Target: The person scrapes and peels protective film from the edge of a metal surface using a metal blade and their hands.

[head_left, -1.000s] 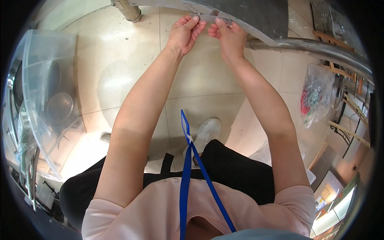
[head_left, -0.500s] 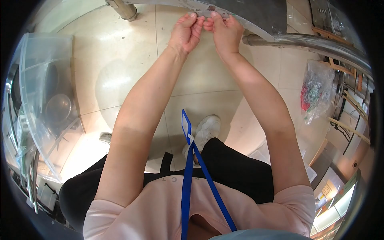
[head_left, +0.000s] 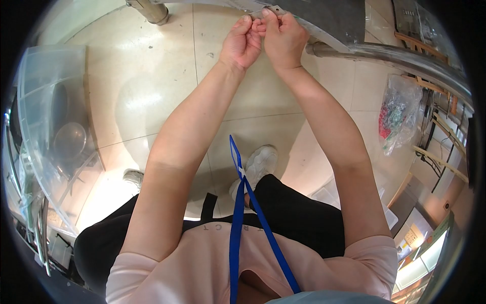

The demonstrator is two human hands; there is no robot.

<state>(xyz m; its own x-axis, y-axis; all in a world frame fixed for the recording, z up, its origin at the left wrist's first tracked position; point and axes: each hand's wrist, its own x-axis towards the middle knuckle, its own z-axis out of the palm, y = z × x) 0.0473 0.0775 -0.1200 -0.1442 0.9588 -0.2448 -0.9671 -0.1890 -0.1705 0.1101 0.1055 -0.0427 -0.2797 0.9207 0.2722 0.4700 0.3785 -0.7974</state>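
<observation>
At the top of the head view, both hands meet at the edge of a dark work surface [head_left: 336, 23]. A small thin grey piece [head_left: 277, 9] with a dark hole shows at the fingertips, partly covered by them. My left hand [head_left: 242, 44] is closed, thumb against curled fingers, at the piece's left end. Its grip is mostly hidden. My right hand [head_left: 285, 41] pinches the piece, thumb on top and fingers curled beneath. The fingers of the two hands touch or nearly touch.
A translucent plastic bin [head_left: 53, 111] stands on the left. A metal tube [head_left: 405, 54] runs under the work surface at right, near a clear bag [head_left: 400, 114] with red and green contents. A metal leg [head_left: 152, 11] is at upper left. A blue lanyard [head_left: 236, 243] hangs down my front.
My left hand has shifted slightly right, closer to the right hand. The right hand has turned a little and moved slightly left along the grey piece. The view has shifted slightly.
</observation>
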